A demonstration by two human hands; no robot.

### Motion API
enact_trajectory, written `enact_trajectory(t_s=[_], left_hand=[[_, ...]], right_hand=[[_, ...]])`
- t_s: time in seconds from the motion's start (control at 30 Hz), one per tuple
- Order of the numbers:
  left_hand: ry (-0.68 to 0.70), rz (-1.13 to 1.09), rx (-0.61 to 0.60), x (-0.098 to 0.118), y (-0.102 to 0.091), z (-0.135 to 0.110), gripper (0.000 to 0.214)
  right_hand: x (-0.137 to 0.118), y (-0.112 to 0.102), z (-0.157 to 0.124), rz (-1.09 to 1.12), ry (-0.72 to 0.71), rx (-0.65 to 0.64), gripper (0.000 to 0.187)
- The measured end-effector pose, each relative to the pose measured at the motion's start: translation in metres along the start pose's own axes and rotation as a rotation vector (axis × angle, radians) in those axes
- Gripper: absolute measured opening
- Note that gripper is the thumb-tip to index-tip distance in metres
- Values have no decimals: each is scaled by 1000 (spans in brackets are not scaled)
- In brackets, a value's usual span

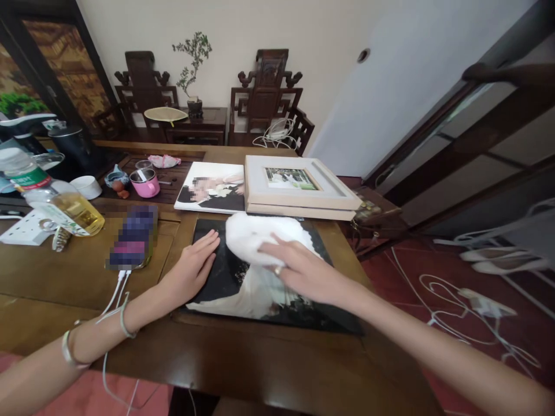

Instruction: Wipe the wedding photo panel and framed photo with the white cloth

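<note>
Dark photo panel (260, 294) is near the desk's (260, 358) right edge. Left hand (197, 263) rests open on its left side, right hand's (299, 266) over a white cloth (245, 234) on it, can't tell if gripping. Framed picture (333, 182) sits by the far edge.

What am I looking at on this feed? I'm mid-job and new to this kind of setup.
There is no machine here: these are a person's two bare hands. The only picture comes from a camera worn on that person's head, looking forward and down.

On the wooden table lies a dark photo panel. The left hand rests on its left part, fingers extended. The right hand lies on a white cloth over the panel; how firmly it grips isn't clear.

Beyond are a pale picture frame and a lighter photo panel. To the left are a phone, a pink cup and a bottle.
</note>
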State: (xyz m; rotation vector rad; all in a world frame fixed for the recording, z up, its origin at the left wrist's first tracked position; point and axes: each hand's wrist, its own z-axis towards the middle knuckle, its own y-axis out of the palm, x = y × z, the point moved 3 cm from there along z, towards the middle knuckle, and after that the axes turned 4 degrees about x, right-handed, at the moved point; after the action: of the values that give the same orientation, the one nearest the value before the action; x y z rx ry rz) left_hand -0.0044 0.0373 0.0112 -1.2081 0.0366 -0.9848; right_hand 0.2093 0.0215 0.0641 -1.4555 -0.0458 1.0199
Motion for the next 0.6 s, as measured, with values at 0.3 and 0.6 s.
enact_trajectory(t_s=[0.3, 0.6], left_hand=[[32, -51, 18, 9, -8, 6, 32], [-89, 38, -80, 5, -2, -2, 43]], right_hand=[[-16, 12, 82, 128, -81, -13, 24], [54, -31, -19, -60, 73, 94, 22]])
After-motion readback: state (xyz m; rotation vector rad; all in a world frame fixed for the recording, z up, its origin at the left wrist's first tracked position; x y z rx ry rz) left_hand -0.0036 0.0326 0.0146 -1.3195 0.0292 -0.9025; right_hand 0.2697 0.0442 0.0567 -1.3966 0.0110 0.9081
